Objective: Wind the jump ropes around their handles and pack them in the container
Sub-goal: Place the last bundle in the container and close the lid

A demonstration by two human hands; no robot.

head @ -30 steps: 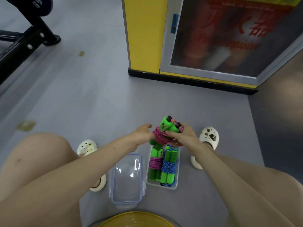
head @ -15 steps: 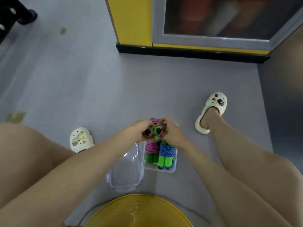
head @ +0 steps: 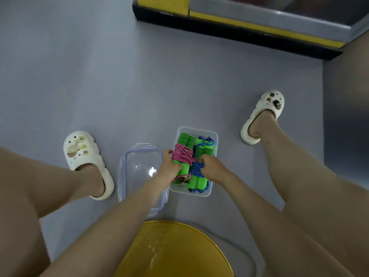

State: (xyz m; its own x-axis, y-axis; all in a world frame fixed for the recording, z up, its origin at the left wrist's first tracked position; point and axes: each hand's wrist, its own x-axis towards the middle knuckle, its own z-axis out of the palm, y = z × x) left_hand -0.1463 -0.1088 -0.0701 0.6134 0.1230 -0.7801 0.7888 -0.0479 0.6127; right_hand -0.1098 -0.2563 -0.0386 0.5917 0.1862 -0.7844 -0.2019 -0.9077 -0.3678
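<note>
I see the left hand (head: 169, 169) clamped round the pink jump rope (head: 182, 154), wound on its green handles, in the left half of the clear container (head: 215, 136) on the floor (head: 119, 86). The right hand (head: 212, 167) grips its other side, above a packed blue jump rope (head: 196, 181). The lid (head: 139, 170) lies just beside.

Your left clog (head: 82, 156) and right clog (head: 267, 108) are cream-white, perforated and studded with small charms; your legs (head: 303, 176) are bare.
</note>
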